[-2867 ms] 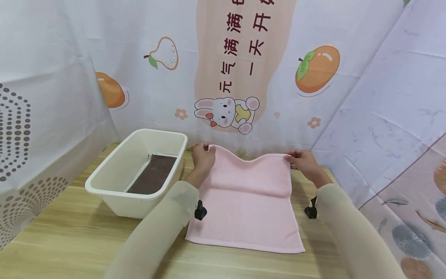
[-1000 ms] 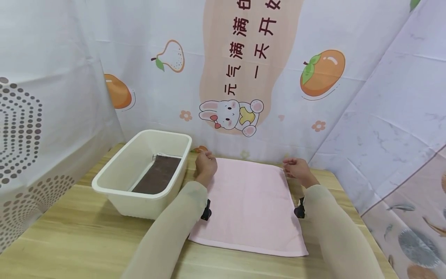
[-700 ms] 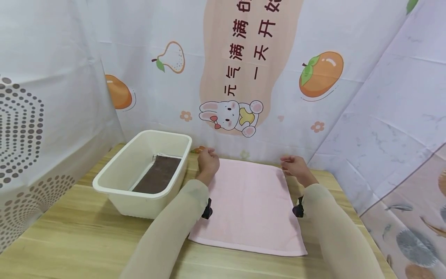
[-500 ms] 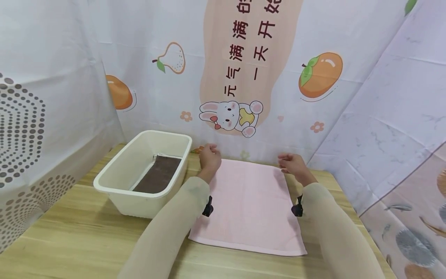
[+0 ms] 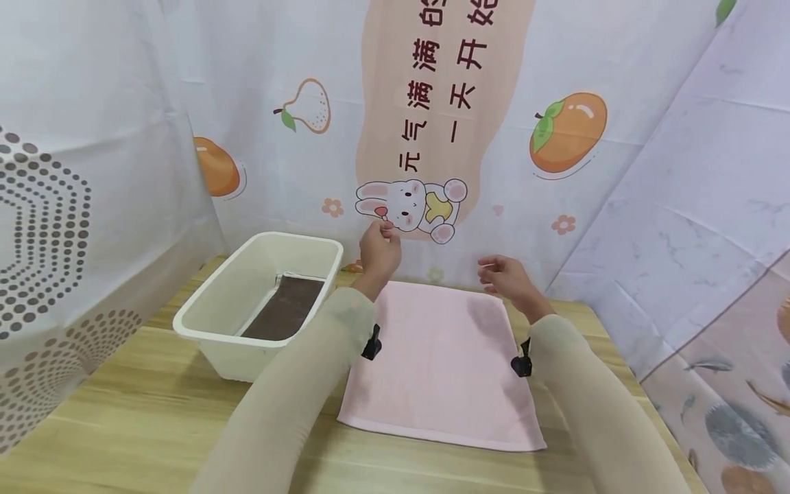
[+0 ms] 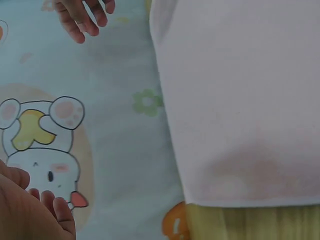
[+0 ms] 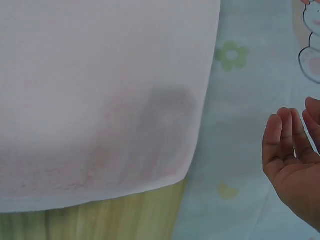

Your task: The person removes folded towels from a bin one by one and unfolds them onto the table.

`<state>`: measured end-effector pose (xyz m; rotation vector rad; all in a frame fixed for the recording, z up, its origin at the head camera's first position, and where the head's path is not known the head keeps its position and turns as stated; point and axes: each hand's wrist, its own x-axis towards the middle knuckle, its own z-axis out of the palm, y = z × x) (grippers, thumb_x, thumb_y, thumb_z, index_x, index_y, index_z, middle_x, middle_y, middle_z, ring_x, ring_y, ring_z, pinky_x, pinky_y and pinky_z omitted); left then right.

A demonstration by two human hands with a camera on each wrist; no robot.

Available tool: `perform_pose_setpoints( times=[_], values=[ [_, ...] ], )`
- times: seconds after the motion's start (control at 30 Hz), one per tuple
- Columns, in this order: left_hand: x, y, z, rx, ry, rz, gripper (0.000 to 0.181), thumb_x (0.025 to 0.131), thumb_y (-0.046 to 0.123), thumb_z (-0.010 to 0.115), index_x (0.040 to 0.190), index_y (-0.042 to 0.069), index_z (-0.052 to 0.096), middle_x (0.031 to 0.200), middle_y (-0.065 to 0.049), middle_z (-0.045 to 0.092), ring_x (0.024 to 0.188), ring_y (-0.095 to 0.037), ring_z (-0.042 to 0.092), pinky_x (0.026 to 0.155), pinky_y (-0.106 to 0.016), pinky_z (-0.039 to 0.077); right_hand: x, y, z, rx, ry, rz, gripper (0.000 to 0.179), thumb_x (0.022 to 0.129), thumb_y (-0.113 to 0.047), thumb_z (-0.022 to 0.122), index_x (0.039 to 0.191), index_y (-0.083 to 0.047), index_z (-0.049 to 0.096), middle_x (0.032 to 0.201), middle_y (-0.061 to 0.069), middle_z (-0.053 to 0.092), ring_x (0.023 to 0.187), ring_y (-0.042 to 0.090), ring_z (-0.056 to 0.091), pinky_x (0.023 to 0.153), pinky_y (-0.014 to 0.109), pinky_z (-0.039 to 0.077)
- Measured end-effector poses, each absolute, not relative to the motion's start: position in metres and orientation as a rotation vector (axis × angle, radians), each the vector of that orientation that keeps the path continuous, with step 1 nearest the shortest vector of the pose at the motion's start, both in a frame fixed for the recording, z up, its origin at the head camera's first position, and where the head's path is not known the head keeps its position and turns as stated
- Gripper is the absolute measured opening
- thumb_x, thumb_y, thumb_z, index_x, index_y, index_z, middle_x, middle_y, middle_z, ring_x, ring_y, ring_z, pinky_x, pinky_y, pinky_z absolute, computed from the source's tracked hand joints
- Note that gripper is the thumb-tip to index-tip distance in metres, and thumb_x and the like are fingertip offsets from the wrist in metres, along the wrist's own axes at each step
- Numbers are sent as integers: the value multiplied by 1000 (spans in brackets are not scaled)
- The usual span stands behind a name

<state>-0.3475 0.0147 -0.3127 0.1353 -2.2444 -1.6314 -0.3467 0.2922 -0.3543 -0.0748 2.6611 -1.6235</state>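
Observation:
A pink towel (image 5: 441, 363) lies spread flat on the wooden table. Above its far left corner hangs my left hand (image 5: 379, 252), raised off the cloth with fingers loosely bent and nothing in them. My right hand (image 5: 511, 283) hovers over the far right corner, its fingers relaxed and slightly curved. In the left wrist view, the towel (image 6: 240, 100) shows a straight edge and a corner, and my left hand (image 6: 37, 210) is low at the left. The right wrist view has my right hand (image 7: 295, 165) beside the towel (image 7: 100, 100), apart from it.
Left of the towel stands a cream plastic basin (image 5: 204, 302) with a folded dark brown cloth (image 5: 285, 309) inside. A printed white curtain (image 5: 247, 171) rises right behind the table (image 5: 154, 412), and more curtains close off both sides.
Earlier both hands held the towel's far corners, with the far edge lifted. The towel now lies flat, released; both hands have risen and moved inward, the left higher.

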Motion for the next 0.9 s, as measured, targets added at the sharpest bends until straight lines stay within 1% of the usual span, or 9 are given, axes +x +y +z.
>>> perform_pose_setpoints(
  times=[0.07, 0.2, 0.27, 0.43, 0.57, 0.67, 0.77, 0.9],
  values=[
    [-348, 14, -304, 107, -2235, -1599, 24, 99, 7, 61, 123, 4, 65, 112, -10, 66, 106, -24, 61, 93, -38, 49, -348, 286, -349, -107, 2672, -1621, 40, 104, -10, 57, 141, 7, 52, 133, 31, 58, 107, 32, 63, 91, 42, 58],
    [-349, 10, -287, 42, -2248, -1536, 26, 99, 6, 61, 124, 6, 65, 109, -9, 66, 105, -24, 62, 93, -38, 49, -348, 274, -341, -166, 2670, -1634, 40, 104, -10, 58, 139, 7, 53, 126, 27, 62, 108, 36, 63, 84, 36, 60],
    [-349, 8, -278, -7, -2282, -1494, 27, 98, 6, 62, 125, 6, 64, 109, -10, 67, 105, -25, 62, 94, -39, 48, -347, 267, -337, -187, 2660, -1641, 40, 104, -10, 59, 139, 7, 54, 126, 26, 62, 110, 40, 62, 84, 37, 60],
    [-347, -3, -257, -120, -2374, -1442, 31, 98, 9, 63, 129, 6, 61, 112, -10, 66, 106, -26, 62, 93, -38, 49, -342, 244, -329, -251, 2615, -1675, 38, 104, -9, 58, 138, 6, 54, 127, 28, 62, 113, 42, 62, 84, 37, 60],
    [-349, -19, -245, -179, -2423, -1496, 33, 97, 7, 62, 130, 5, 60, 112, -10, 64, 104, -23, 63, 86, -32, 53, -339, 224, -326, -295, 2575, -1697, 36, 103, -9, 59, 137, 4, 55, 124, 24, 64, 108, 36, 65, 85, 38, 60],
    [-352, -36, -240, -231, -2471, -1526, 33, 96, 5, 61, 129, 3, 61, 112, -12, 64, 102, -24, 63, 83, -32, 53, -335, 208, -324, -328, 2545, -1721, 35, 103, -8, 60, 136, 3, 56, 125, 25, 63, 103, 30, 66, 88, 43, 59],
    [-354, -57, -235, -263, -2555, -1487, 31, 97, 8, 61, 127, 2, 62, 117, -15, 64, 106, -26, 61, 86, -36, 51, -330, 192, -321, -356, 2508, -1748, 34, 102, -7, 60, 135, 2, 56, 128, 28, 61, 104, 31, 67, 92, 48, 57],
    [-356, -88, -231, -270, -2669, -1490, 31, 102, 15, 58, 128, 0, 59, 128, -19, 60, 111, -30, 57, 91, -42, 50, -324, 173, -321, -389, 2456, -1770, 34, 102, -6, 61, 135, 1, 57, 126, 27, 62, 109, 37, 66, 91, 46, 58]
  ],
)
